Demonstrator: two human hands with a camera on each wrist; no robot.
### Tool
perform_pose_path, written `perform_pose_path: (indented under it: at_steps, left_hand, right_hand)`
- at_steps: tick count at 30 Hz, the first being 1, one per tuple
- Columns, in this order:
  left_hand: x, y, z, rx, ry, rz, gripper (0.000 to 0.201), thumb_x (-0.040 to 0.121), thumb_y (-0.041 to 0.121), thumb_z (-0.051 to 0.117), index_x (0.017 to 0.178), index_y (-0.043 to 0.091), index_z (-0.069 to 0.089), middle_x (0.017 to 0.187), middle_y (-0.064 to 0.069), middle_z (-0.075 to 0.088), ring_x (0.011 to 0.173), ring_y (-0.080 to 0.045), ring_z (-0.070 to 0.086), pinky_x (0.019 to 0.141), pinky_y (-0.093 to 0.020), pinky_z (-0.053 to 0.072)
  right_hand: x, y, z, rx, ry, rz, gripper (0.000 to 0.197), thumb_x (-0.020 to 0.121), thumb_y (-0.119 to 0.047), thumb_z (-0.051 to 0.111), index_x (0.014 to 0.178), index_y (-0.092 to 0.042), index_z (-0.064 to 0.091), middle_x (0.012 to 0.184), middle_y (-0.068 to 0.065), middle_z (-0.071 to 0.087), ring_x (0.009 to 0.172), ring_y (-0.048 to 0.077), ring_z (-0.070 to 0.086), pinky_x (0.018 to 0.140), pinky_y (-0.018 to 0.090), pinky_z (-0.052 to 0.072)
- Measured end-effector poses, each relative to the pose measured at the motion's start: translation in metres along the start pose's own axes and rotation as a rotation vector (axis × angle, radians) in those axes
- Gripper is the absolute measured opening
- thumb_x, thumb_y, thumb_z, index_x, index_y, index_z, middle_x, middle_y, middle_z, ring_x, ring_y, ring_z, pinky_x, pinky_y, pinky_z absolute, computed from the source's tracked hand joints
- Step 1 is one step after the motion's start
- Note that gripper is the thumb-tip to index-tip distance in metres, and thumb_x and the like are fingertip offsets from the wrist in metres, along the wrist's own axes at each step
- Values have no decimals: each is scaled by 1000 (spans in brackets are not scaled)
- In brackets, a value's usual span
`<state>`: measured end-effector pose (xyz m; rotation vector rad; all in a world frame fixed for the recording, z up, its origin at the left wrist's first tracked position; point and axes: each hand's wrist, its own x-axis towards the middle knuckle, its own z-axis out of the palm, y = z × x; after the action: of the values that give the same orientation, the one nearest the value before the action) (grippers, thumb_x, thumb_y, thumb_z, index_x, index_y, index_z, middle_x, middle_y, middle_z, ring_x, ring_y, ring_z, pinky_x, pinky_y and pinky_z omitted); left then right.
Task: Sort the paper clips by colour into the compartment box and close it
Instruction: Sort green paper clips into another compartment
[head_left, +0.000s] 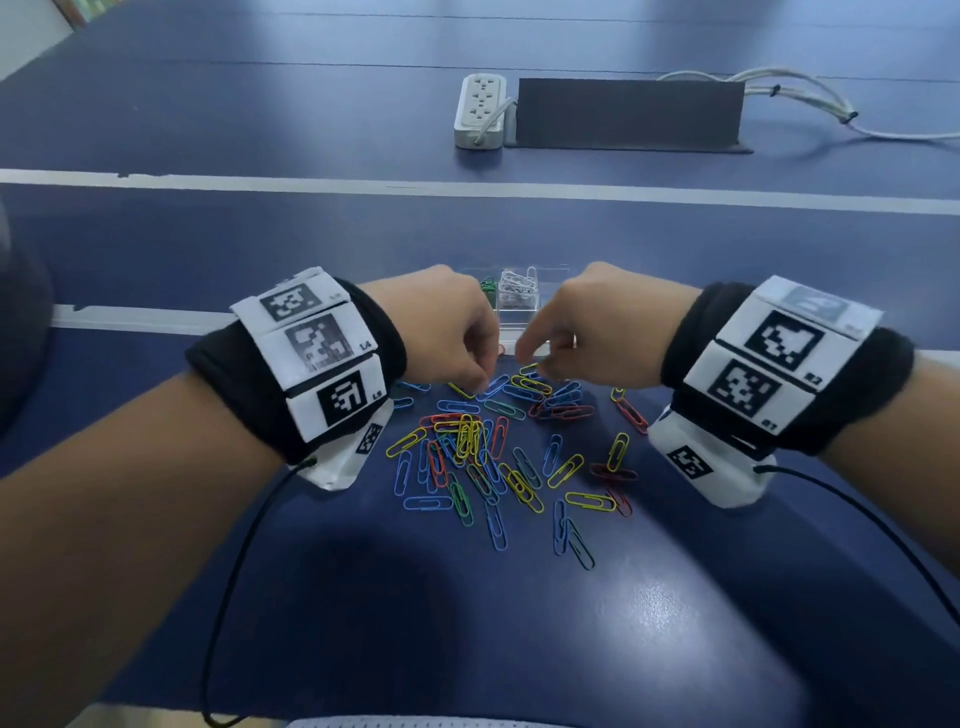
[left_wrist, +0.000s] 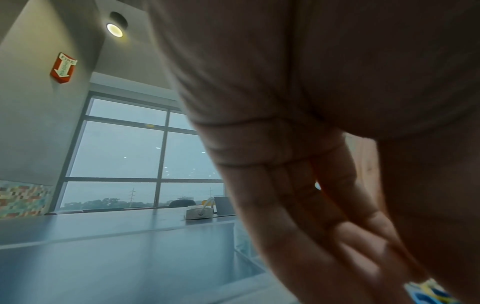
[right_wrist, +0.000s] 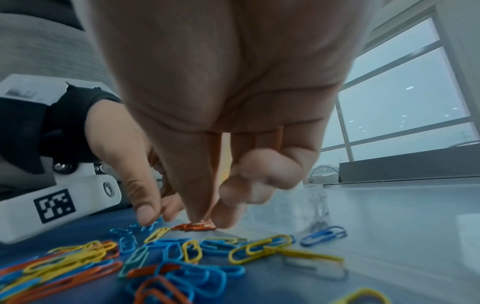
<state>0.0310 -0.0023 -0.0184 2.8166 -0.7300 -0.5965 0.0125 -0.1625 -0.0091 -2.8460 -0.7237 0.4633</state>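
Loose paper clips (head_left: 483, 447) in blue, yellow, orange and green lie scattered on the blue table (head_left: 467, 623). Just behind them stands the clear compartment box (head_left: 514, 317), with white clips (head_left: 517, 283) in one cell and green clips (head_left: 487, 287) in the cell to its left. My right hand (right_wrist: 210, 222) reaches down at the pile's far edge, its fingertips pinching an orange clip (right_wrist: 194, 226) that lies on the table. My left hand (head_left: 480, 382) is close beside it, fingers straight and pointing down, with the thumb (right_wrist: 145, 216) touching blue clips. The box lid is hidden.
A white power strip (head_left: 480, 109) and a dark rectangular block (head_left: 628, 111) sit far back on the table, with pale cables (head_left: 810, 98) trailing right. A white line (head_left: 467, 189) crosses the tabletop. Black cords hang from both wrist bands.
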Motion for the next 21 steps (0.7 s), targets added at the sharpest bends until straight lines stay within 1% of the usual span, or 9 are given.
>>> perform_pose_path:
  at_steps: [3, 6, 7, 10, 13, 16, 17, 19, 21]
  left_hand:
    - [-3, 3, 1, -4, -21, -12, 4, 74, 24, 72, 76, 22, 74, 56, 10, 61, 58, -9, 59, 63, -21, 47]
    - [-10, 1, 0, 23, -7, -14, 2, 73, 24, 72, 73, 23, 74, 55, 11, 60, 56, -3, 55, 60, -20, 46]
    - [-12, 0, 0, 39, -17, -20, 3, 73, 24, 72, 71, 24, 73, 55, 11, 60, 56, -1, 53, 61, -21, 45]
    - [-21, -8, 5, 73, -85, -51, 9, 70, 34, 74, 71, 25, 71, 59, 11, 61, 58, -1, 52, 63, -23, 45]
    - [-30, -17, 11, 65, -130, -99, 26, 65, 49, 76, 74, 25, 67, 64, 11, 60, 63, -3, 54, 65, -24, 47]
    - [-36, -20, 16, 68, -139, -126, 39, 58, 59, 75, 73, 27, 57, 64, 11, 55, 65, -7, 52, 63, -25, 42]
    - [-37, -20, 17, 78, -134, -120, 39, 60, 58, 74, 73, 28, 53, 64, 11, 54, 64, -7, 50, 63, -25, 41]
    - [-39, -20, 18, 89, -109, -113, 29, 68, 49, 73, 77, 29, 54, 65, 12, 52, 64, -7, 48, 65, -25, 39]
    - [-40, -20, 14, 85, -70, -110, 15, 76, 36, 69, 82, 28, 59, 66, 12, 53, 65, -7, 47, 67, -24, 39]
  right_hand:
    - [3, -8, 3, -41, -2, -73, 17, 83, -25, 60, 92, -28, 74, 74, -5, 63, 72, 15, 51, 76, 24, 49]
    - [6, -18, 11, -94, -48, -103, 20, 80, -36, 66, 96, -27, 74, 75, -7, 61, 74, 12, 48, 71, 20, 42]
    - [6, -21, 14, -100, -61, -102, 21, 79, -37, 67, 96, -26, 73, 78, -6, 64, 75, 13, 48, 72, 21, 44]
    - [7, -23, 17, -104, -48, -103, 18, 80, -28, 63, 93, -21, 74, 86, 0, 73, 81, 20, 59, 78, 28, 53]
    - [6, -21, 17, -90, -55, -82, 18, 79, -20, 58, 86, -18, 75, 75, -1, 69, 77, 22, 60, 76, 31, 56]
    - [6, -19, 20, -91, -32, -89, 17, 76, -23, 57, 76, -11, 69, 71, 4, 68, 75, 27, 60, 74, 33, 56]
    - [5, -19, 20, -83, -20, -89, 15, 75, -24, 57, 72, -11, 64, 67, 2, 65, 72, 27, 58, 73, 31, 54]
    - [3, -22, 18, -31, -3, -90, 9, 75, -25, 60, 69, -19, 58, 58, -8, 52, 65, 19, 50, 70, 25, 48]
    - [0, -23, 17, 35, -9, -91, 5, 73, -24, 63, 75, -20, 64, 56, -14, 48, 57, 6, 46, 67, 21, 42]
